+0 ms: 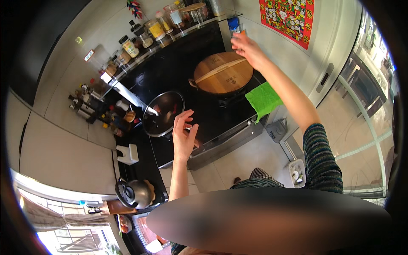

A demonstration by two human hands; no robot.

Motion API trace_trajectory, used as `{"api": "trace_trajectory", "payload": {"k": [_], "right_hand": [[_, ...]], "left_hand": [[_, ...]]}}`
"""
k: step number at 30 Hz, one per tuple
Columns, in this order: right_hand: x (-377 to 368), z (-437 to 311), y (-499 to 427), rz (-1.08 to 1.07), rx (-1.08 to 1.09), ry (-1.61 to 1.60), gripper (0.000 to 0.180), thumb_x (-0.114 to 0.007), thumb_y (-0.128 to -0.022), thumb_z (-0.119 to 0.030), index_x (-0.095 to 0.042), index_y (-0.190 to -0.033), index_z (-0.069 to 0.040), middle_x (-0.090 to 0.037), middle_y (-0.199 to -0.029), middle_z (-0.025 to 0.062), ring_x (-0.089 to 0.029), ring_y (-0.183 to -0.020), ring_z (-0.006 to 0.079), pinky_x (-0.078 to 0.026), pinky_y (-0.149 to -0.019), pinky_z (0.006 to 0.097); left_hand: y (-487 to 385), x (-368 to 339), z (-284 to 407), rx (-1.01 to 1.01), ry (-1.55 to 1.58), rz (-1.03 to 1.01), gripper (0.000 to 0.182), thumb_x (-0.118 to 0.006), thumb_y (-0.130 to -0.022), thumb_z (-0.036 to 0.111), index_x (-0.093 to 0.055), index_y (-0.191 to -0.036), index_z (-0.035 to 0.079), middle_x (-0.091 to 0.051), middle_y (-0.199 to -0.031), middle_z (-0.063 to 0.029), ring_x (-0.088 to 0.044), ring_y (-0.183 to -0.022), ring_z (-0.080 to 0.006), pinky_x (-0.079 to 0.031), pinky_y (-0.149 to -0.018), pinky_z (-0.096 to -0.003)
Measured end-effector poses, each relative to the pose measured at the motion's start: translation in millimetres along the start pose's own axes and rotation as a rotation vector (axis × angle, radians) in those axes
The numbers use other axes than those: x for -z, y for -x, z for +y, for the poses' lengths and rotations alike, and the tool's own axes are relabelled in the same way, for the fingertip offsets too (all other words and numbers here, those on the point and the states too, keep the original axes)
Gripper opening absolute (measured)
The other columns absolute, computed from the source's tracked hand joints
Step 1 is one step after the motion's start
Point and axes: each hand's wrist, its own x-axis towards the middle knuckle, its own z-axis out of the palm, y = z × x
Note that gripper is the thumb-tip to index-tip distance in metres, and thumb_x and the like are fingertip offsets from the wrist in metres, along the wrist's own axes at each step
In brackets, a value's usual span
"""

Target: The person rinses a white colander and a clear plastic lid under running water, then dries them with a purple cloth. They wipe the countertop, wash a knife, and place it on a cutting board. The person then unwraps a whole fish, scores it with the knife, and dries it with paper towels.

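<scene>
My left hand is raised with fingers apart near the right rim of a pan with a glass lid; it holds nothing that I can see. Farther right, my right hand reaches over the far right edge of a round wooden lid. That lid covers a wok on the black cooktop. Just beyond the right fingers are a small blue item and something orange, partly hidden; whether the fingers touch them I cannot tell. A green cloth hangs over the cooktop's front right edge, below my right forearm.
Spice jars line the shelf behind the cooktop. Bottles crowd the left corner. A white holder, a metal kettle and a knife block stand on the left counter. A bin is on the floor.
</scene>
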Motion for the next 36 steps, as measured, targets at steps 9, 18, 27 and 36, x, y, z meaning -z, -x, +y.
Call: {"api": "trace_trajectory", "payload": {"k": [9,18,27,36], "right_hand": [[57.7,-20.6,-253.3,-0.008,0.138,-0.419,0.048,-0.073,-0.082,-0.014,-0.046,-0.119,-0.003,-0.059,-0.105,0.0103,-0.06,-0.092,0.0194,-0.052,-0.085,0.0316],[76.5,-28.3,-505.7,-0.094,0.125,-0.53,0.019,-0.072,-0.082,-0.013,-0.057,-0.093,-0.008,-0.059,-0.081,0.0054,-0.058,-0.074,0.0174,-0.054,-0.068,0.0295],[47.0,-33.0,-514.1,-0.249,0.22,-0.638,0.035,-0.073,-0.082,-0.017,-0.056,-0.11,-0.004,-0.057,-0.111,0.0092,-0.057,-0.1,0.0211,-0.049,-0.088,0.0311],[49.3,-39.7,-492.6,-0.307,0.262,-0.599,0.02,-0.069,-0.084,-0.011,-0.061,-0.101,-0.005,-0.064,-0.095,0.0046,-0.062,-0.087,0.016,-0.049,-0.077,0.0252]], "left_hand": [[-123.5,-35.2,-3.8,-0.101,-0.045,0.041,0.043,-0.063,-0.077,-0.007,-0.058,-0.117,0.005,-0.053,-0.124,-0.0087,-0.057,-0.097,-0.0171,-0.048,-0.078,-0.0272],[-241.6,-85.6,3.2,-0.098,-0.162,0.202,0.041,-0.062,-0.078,-0.007,-0.057,-0.117,0.005,-0.053,-0.124,-0.0089,-0.058,-0.095,-0.0158,-0.049,-0.076,-0.0261],[-334.3,-118.6,7.3,-0.13,-0.208,0.246,0.04,-0.062,-0.078,-0.007,-0.058,-0.116,0.005,-0.054,-0.12,-0.0088,-0.057,-0.093,-0.0159,-0.049,-0.075,-0.0263],[-403.5,-136.1,10.8,-0.222,-0.136,0.205,0.04,-0.062,-0.077,-0.006,-0.058,-0.116,0.006,-0.055,-0.112,-0.0077,-0.057,-0.091,-0.0152,-0.05,-0.074,-0.0266]]}}
